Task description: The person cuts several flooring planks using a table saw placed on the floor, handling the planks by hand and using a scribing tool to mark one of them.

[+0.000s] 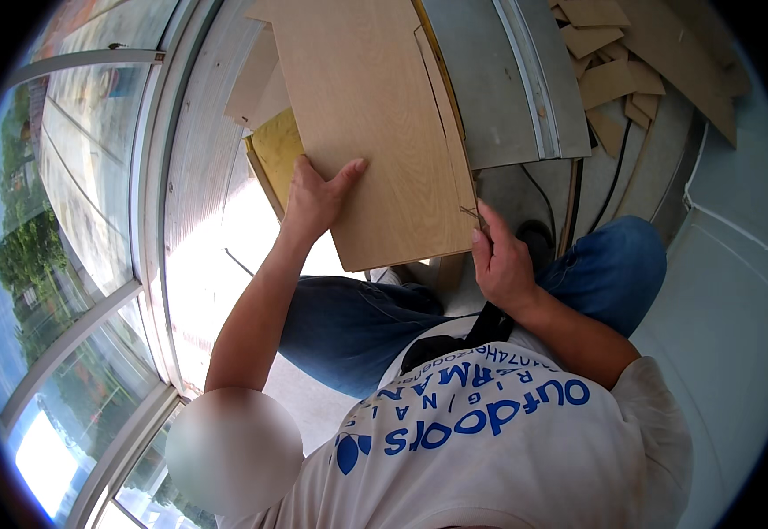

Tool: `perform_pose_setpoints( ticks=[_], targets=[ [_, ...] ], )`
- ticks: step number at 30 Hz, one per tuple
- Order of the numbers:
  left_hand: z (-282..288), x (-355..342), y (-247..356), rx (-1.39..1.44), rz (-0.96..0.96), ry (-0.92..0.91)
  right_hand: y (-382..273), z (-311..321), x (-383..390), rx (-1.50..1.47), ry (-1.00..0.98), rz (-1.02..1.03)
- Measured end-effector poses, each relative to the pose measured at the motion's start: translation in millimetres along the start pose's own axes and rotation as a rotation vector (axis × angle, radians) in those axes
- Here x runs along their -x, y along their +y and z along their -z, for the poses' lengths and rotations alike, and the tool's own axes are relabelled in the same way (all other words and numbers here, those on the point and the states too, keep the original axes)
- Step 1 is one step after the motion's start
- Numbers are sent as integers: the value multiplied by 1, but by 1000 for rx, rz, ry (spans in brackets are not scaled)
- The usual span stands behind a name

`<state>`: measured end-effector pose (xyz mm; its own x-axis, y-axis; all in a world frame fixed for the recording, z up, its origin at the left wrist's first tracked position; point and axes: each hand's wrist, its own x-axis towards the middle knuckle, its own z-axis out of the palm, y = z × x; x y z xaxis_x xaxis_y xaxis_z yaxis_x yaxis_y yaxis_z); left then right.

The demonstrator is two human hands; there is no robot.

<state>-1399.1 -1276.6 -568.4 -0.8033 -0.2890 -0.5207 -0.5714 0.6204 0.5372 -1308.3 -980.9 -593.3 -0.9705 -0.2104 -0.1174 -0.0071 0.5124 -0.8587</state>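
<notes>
A wide wood-look plank (384, 141) lies lengthwise in front of me, with a thin dark line running along its right side. My left hand (318, 198) grips the plank's left edge, thumb on top and fingers along the side. At the near right corner is my right hand (503, 260), its thumb and fingers curled close together. A small, thin dark thing (469, 212) shows by its fingertips, too small to name. Whether that hand also touches the plank's edge I cannot tell. Beneath the plank, a yellow surface (278, 145) shows at the left.
Right of the plank stands a grey metal table (498, 97) with a pale rail along it. Wood offcuts (608, 79) are heaped at the far right, near dark cables (617, 176). Window frames (150, 159) line the left. My bent knees are on both sides.
</notes>
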Motion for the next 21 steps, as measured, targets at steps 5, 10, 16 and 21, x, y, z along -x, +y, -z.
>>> perform_pose_setpoints(
  ticks=[5,10,16,21],
  targets=[
    [0,0,1,-6,-10,1,1,0,1,-14,0,0],
    [-1,0,-1,-4,3,-18,2,-1,2,-18,-7,-3],
    [-1,1,-1,-6,2,-20,2,-1,3,-14,-5,-1],
    [0,1,0,-14,0,-19,2,-1,3,-2,-6,0]
  ],
)
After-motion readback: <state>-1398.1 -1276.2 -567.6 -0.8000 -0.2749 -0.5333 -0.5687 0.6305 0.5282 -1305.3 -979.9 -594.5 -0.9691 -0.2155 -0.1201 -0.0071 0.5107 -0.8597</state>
